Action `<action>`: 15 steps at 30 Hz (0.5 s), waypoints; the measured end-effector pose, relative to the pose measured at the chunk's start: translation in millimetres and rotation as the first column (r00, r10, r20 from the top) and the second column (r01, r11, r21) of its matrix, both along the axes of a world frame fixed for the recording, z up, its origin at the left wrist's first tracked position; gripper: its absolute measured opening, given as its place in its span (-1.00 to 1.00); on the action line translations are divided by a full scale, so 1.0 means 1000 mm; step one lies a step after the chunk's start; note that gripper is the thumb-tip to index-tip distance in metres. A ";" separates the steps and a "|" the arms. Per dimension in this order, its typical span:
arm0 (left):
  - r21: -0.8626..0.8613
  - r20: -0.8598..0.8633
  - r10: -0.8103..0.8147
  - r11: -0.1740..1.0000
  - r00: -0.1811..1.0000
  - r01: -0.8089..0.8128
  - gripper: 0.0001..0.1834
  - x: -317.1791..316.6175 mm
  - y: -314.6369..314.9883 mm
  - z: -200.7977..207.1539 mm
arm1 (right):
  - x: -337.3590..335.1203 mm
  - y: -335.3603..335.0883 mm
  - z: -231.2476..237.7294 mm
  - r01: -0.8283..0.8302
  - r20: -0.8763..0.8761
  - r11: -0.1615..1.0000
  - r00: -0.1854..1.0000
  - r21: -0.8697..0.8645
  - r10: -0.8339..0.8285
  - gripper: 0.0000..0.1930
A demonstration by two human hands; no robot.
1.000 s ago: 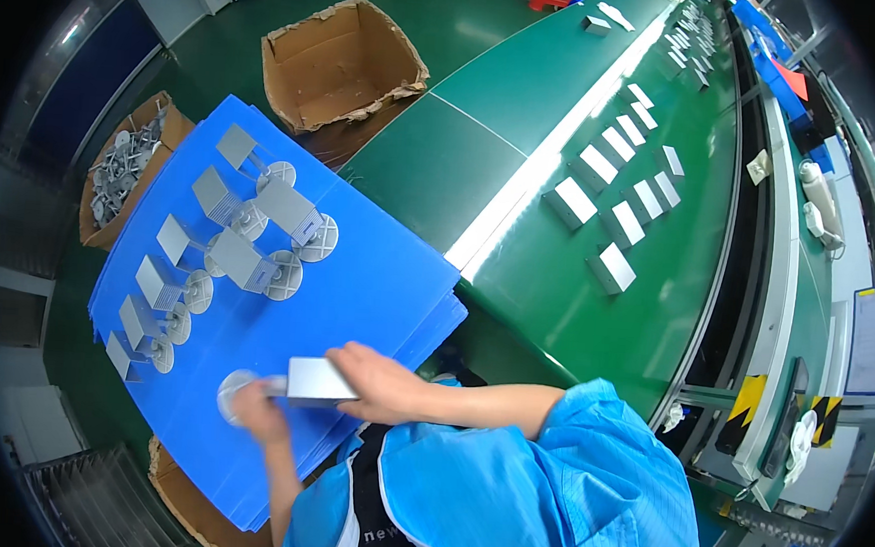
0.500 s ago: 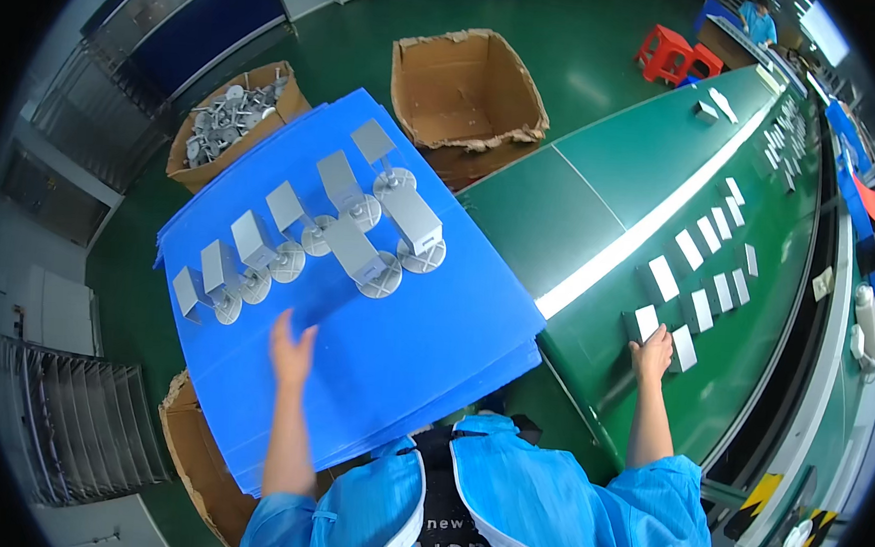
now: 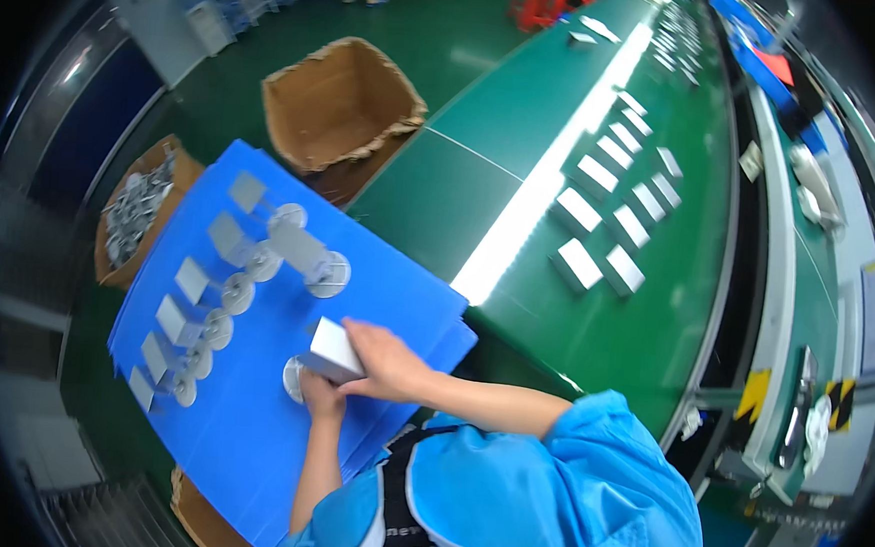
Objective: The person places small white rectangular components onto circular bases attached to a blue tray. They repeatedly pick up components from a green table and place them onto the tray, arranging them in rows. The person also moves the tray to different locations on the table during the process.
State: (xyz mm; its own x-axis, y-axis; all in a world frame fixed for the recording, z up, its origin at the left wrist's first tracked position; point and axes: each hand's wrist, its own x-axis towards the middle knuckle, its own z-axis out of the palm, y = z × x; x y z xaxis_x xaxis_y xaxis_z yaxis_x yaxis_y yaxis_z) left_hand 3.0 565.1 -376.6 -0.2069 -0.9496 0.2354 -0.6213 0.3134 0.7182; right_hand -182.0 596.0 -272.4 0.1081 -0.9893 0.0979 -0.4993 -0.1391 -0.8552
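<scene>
Over the near right part of a blue sheet stack (image 3: 242,472), both hands meet at a grey box-shaped unit (image 3: 334,346). My left hand (image 3: 323,395) is closed around its lower part, beside a white round base (image 3: 293,379). My right hand (image 3: 384,364) grips the box's right side, slightly blurred. How box and base join is hidden by my fingers. Another unit (image 3: 301,249) with a round ribbed base lies farther back on the sheet. To the left stands a slanting row of similar units (image 3: 177,322).
On my right a green conveyor belt (image 3: 614,334) carries two rows of pale rectangular boxes (image 3: 577,266). Beyond the sheet stand an open carton (image 3: 284,129) and a carton of grey metal parts (image 3: 185,170). Red stools (image 3: 536,3) are at the back.
My right hand has left the boxes on the belt and come over to the blue sheet. My left hand has taken hold of one of the units there. The view has turned right.
</scene>
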 end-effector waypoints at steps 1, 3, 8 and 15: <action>0.060 -0.078 -0.023 0.998 0.997 0.028 -0.79 -0.013 0.013 0.020 | 0.001 0.002 -0.002 -0.065 0.072 0.981 0.996 0.184 0.053 -0.24; 0.070 0.082 -0.098 0.993 0.992 0.092 -0.80 0.010 0.022 0.015 | -0.002 0.010 -0.004 -0.159 0.089 0.963 0.986 0.219 0.142 -0.33; -0.212 0.431 0.270 0.958 0.861 -0.194 -0.85 0.095 0.033 0.029 | -0.051 0.052 -0.006 0.008 0.017 0.989 1.000 0.146 -0.010 -0.38; -0.389 0.722 0.677 0.566 0.141 -0.727 -0.76 0.326 0.102 0.076 | -0.266 0.133 -0.038 0.781 -0.682 0.549 0.577 0.298 -0.450 -0.40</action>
